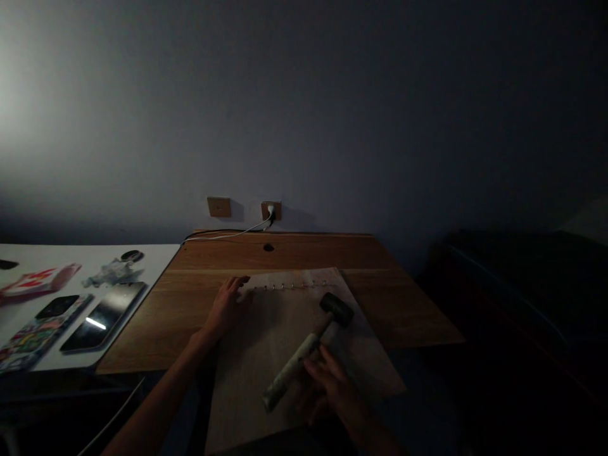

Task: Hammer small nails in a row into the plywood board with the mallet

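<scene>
A wooden board (266, 335) lies at an angle over the front of the desk, with a row of several small upright metal pieces, perhaps nails (293, 286), near its far edge. A mallet (292, 367) with a black head and a pale, worn handle rests across the board, head pointing away to the right. My right hand (339, 386) is beside the handle, fingertips at its right side, fingers apart and not wrapped round it. At the board's far left corner is my left hand (228, 307), its fingers stretched toward the left end of the row. Dim light blurs the finger details.
The wooden desktop (403, 304) meets the wall behind. A wall socket (272, 211) holds a white plug, its cable (228, 237) running left. On the white table (156, 256) at left lie a phone (104, 316), a patterned case (42, 332) and crumpled plastic (111, 272).
</scene>
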